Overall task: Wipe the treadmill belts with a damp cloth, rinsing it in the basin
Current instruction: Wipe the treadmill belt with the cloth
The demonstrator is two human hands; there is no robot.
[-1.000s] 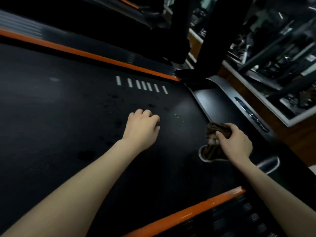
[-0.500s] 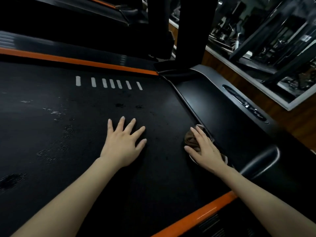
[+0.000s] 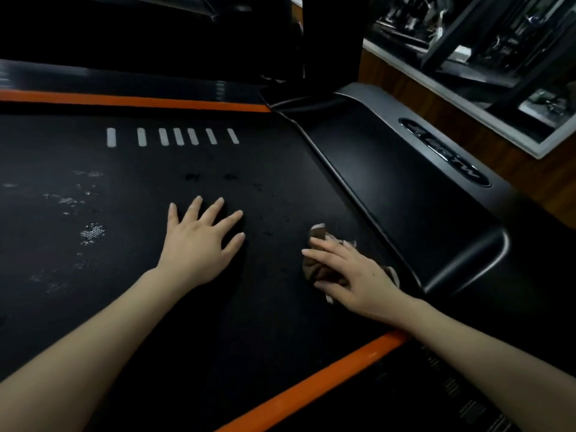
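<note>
Most of the brown cloth is hidden under the right hand; only its far corner and a pale edge by the wrist show. The left hand lies palm down, so its palm is unseen. The left forearm and right forearm run off the lower corners. The treadmill belt is cut off at the left. The logo on the motor cover is too blurred to read, as are the markings on the near side rail.
</note>
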